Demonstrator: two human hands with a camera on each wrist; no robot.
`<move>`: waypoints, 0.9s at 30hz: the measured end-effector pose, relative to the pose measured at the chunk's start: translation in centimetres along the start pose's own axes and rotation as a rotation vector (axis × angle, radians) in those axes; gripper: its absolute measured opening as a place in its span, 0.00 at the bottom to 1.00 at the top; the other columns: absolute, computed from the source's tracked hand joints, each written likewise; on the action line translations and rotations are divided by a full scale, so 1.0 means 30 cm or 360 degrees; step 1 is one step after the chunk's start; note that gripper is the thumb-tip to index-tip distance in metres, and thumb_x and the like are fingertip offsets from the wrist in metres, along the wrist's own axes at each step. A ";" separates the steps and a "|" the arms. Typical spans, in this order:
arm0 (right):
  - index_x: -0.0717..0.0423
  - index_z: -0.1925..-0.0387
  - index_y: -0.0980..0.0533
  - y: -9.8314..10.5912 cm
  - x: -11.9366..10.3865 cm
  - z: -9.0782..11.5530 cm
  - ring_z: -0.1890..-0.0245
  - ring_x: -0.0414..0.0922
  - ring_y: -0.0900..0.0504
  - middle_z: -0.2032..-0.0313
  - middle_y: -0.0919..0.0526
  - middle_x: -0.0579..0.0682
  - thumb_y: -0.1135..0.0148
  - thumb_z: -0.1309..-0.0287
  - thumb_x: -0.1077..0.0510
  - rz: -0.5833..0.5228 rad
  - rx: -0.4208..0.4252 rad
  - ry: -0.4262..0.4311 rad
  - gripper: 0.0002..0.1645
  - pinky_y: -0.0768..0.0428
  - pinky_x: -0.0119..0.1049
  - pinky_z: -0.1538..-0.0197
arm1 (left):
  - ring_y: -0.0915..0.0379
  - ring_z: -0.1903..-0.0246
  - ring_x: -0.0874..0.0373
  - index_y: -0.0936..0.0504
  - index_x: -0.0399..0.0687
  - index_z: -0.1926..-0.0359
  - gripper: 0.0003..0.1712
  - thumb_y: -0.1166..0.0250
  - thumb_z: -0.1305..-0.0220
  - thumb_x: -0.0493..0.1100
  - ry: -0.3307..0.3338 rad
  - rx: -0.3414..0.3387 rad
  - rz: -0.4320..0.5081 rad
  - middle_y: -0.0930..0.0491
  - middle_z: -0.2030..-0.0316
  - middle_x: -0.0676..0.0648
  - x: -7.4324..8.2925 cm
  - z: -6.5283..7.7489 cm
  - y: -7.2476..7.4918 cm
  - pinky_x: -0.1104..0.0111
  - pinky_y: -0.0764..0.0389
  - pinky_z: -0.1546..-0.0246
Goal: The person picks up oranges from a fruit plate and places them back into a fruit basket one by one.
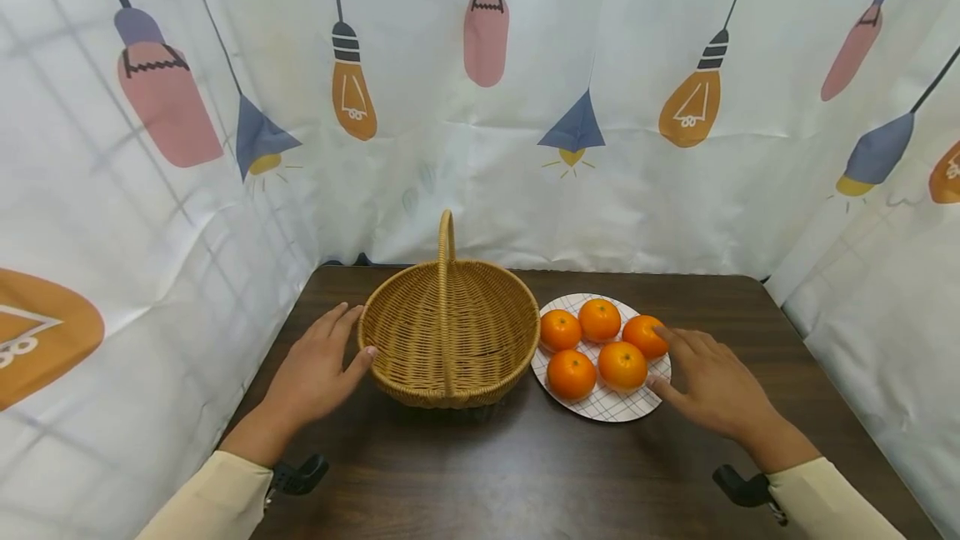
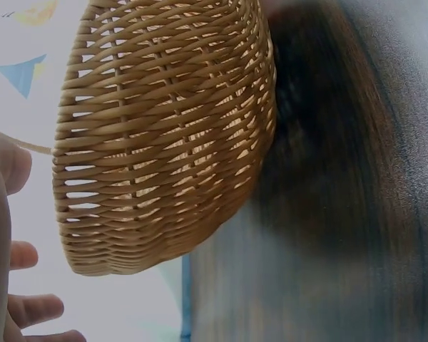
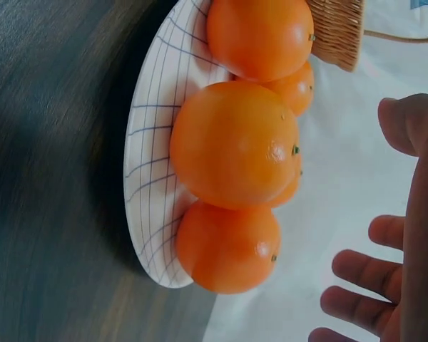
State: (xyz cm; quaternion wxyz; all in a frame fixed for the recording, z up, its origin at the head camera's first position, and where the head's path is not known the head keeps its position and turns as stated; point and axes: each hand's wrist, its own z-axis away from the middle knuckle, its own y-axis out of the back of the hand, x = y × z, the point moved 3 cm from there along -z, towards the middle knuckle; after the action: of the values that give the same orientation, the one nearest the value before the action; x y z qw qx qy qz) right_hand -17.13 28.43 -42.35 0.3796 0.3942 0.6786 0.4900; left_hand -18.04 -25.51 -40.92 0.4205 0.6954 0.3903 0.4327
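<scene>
Wicker basket (image 1: pixel 483 323), one, on the worktop (image 1: pixel 487 473), handle upright; at its side, checked plate (image 1: pixel 600 407) with five oranges (image 1: pixel 622 366) — presumably grouped there against rolling. Left hand (image 1: pixel 317 369) beside basket, right hand (image 1: pixel 712 383) at the plate's edge — both loosely spread, gripping nothing.

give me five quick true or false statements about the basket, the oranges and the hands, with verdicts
1. Five oranges lie on the plate. True.
2. The handle of the basket arches up above its rim. True.
3. The basket stands to the right of the plate. False: in the head view it stands to the left of the plate.
4. The right hand is nearer the plate than the left hand is. True.
5. The left hand grips one of the oranges. False: it grips nothing and is at the left side of the basket.
</scene>
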 end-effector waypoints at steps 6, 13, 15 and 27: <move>0.61 0.28 0.33 -0.016 -0.010 -0.008 0.38 0.66 0.28 0.37 0.25 0.64 0.36 0.35 0.35 -0.0005 -0.0028 -0.0008 0.47 0.31 0.70 0.39 | 0.41 0.33 0.25 0.44 0.34 0.23 0.44 0.46 0.23 0.61 0.0205 -0.0091 0.0175 0.43 0.27 0.26 -0.021 -0.002 -0.015 0.32 0.34 0.41; 0.63 0.31 0.31 -0.048 -0.014 -0.019 0.39 0.66 0.27 0.38 0.24 0.66 0.35 0.36 0.34 -0.0008 -0.0079 -0.0053 0.46 0.31 0.70 0.39 | 0.47 0.31 0.24 0.50 0.29 0.23 0.49 0.51 0.23 0.65 0.0474 -0.0261 0.0442 0.47 0.28 0.22 -0.044 -0.013 -0.047 0.31 0.37 0.38; 0.64 0.33 0.29 -0.060 -0.011 -0.021 0.40 0.66 0.26 0.39 0.24 0.66 0.34 0.37 0.34 -0.0004 -0.0076 -0.0061 0.45 0.31 0.70 0.39 | 0.46 0.31 0.24 0.51 0.28 0.23 0.50 0.51 0.23 0.65 0.0510 -0.0287 0.0490 0.47 0.28 0.21 -0.048 -0.015 -0.052 0.31 0.37 0.39; 0.65 0.35 0.27 -0.114 -0.014 -0.036 0.42 0.64 0.25 0.41 0.22 0.63 0.32 0.40 0.33 -0.0053 -0.0098 -0.0113 0.46 0.30 0.68 0.38 | 0.42 0.31 0.30 0.47 0.31 0.23 0.43 0.51 0.21 0.59 0.0629 -0.0329 0.0765 0.40 0.28 0.28 -0.049 -0.015 -0.073 0.37 0.33 0.38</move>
State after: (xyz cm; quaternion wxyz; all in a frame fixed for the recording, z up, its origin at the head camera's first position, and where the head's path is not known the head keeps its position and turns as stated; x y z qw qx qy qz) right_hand -18.49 26.93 -45.34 0.4235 0.3882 0.6557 0.4899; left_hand -19.32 -25.98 -43.22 0.2907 0.6239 0.2430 0.6835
